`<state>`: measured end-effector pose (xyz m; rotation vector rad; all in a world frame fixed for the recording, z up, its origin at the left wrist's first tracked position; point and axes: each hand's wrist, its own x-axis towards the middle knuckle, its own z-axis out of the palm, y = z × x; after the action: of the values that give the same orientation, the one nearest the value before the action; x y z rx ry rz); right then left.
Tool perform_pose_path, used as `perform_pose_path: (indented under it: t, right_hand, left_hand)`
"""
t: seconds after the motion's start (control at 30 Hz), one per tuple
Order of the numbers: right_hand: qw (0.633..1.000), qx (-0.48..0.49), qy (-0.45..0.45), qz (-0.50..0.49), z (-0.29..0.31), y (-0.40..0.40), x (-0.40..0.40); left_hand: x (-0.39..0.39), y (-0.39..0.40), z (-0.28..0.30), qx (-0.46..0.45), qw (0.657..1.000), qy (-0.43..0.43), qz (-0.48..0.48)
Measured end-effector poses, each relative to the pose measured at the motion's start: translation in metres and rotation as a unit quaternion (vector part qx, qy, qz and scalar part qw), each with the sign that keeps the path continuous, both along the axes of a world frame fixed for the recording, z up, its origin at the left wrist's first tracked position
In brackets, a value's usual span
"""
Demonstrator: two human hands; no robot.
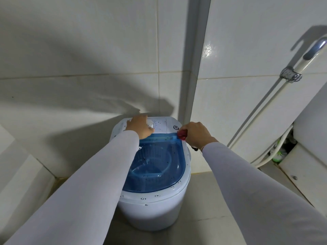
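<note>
On top of one small white washer, at its back edge, sits one round white dial. The left hand lies over this dial and hides most of it. I cannot tell if the fingers grip the dial or just rest on it. The right hand is at the back right corner of the washer. Its curled fingers pinch one little red thing, which touches the corner of the lid. I cannot tell what the red thing is.

One see-through blue lid lies flat on the washer, and one round tub shows under it. One small round hole sits between the two hands. Both arms wear long white sleeves.

The washer stands on the floor in a corner of white wall tiles. To the right, two white hoses run down the wall, held by one shiny clip.
</note>
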<state>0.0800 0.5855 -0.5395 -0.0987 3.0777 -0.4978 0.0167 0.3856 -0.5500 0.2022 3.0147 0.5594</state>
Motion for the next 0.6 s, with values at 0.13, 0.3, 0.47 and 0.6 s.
perform_pose_path:
  t: [0.13, 0.3, 0.47, 0.6]
  right_hand:
    - [1.0, -0.011, -0.007, -0.009, 0.0, 0.001, 0.009]
    - [1.0, -0.001, -0.009, -0.009, 0.001, -0.003, 0.026]
    - [1.0, -0.005, -0.016, -0.011, -0.001, -0.004, 0.042]
    - [1.0, -0.012, -0.013, -0.015, -0.003, -0.005, 0.056]
  left_hand:
    - [0.012, -0.005, -0.004, 0.007, 1.0, -0.002, -0.012]
    - [0.03, -0.021, -0.001, 0.0, 1.0, -0.001, -0.018]
    - [0.055, -0.025, 0.004, -0.035, 0.998, -0.042, -0.024]
    - [0.074, -0.017, 0.007, -0.053, 0.997, -0.05, -0.035]
